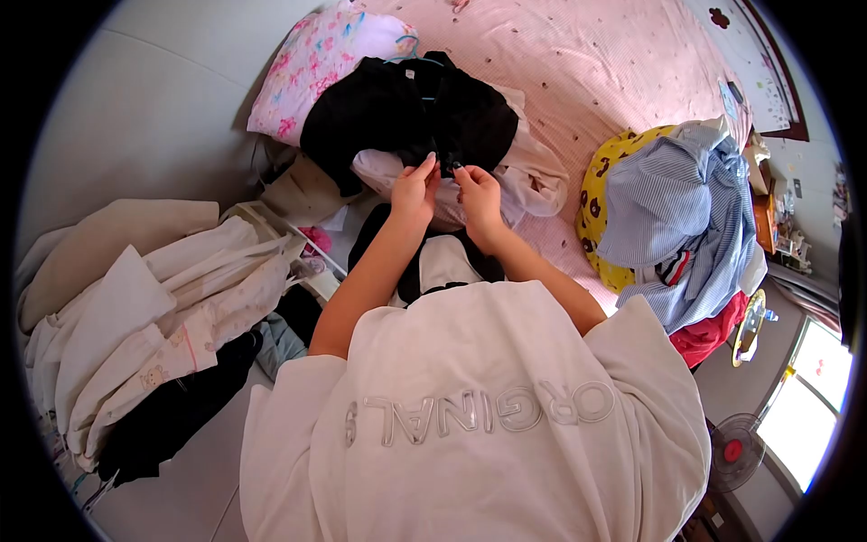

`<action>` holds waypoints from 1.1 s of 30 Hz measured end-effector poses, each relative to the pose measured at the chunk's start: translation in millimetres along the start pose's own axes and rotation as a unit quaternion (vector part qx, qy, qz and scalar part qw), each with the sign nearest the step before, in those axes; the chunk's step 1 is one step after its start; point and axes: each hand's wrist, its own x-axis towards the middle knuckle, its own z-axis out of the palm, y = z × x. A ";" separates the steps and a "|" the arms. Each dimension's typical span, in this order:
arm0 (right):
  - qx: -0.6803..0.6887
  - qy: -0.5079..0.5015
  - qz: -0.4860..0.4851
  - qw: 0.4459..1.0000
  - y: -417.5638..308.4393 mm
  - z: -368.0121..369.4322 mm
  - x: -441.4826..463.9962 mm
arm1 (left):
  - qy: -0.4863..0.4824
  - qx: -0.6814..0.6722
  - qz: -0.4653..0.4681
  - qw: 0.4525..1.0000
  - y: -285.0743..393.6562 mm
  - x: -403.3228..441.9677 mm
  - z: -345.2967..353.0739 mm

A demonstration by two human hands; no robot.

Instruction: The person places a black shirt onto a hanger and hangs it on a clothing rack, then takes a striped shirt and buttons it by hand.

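A black collared shirt [361,113] lies spread on the bed, with a light blue hanger [408,50] showing at its collar. My left hand [414,191] pinches the lower front edge of the shirt near its middle. Close beside it, my right hand [479,200] pinches the other front edge, the fingertips of both hands a short gap apart. What lies between the fingertips, such as a button, is too small to tell. Pale clothing [533,176] lies partly under the shirt.
A floral pillow [302,72] lies at the bed's upper left. The pink bedsheet [578,63] spreads behind. At right are a striped blue shirt [659,199] and a yellow patterned cloth [591,199]. Pale clothes [135,307] hang at left. A fan [736,452] stands lower right.
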 end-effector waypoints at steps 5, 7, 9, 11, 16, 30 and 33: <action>-0.010 0.005 -0.002 1.000 -1.4 3.8 -3.3 | 0.040 0.081 -0.007 0.996 -0.6 -11.6 6.0; 0.001 0.007 -0.002 1.000 0.5 3.3 -2.5 | 0.046 0.080 -0.008 0.996 -0.6 -12.3 6.0; 0.012 0.011 0.009 1.000 1.8 2.8 -1.7 | 0.049 0.059 -0.009 0.997 -0.7 -12.0 5.7; 0.021 0.007 0.016 1.000 4.0 2.3 -1.0 | 0.054 0.051 -0.006 0.997 -1.3 -11.5 6.2; 0.028 -0.005 0.017 0.999 6.2 3.3 -2.7 | 0.048 0.060 0.021 0.997 -4.8 -8.7 4.5; 0.065 -0.011 0.065 0.996 16.0 0.1 -1.0 | 0.051 0.191 0.007 0.980 0.4 -21.8 -0.5; 0.051 -0.094 0.130 0.986 20.4 -6.7 7.1 | 0.045 0.186 0.001 0.981 4.4 -18.6 -14.6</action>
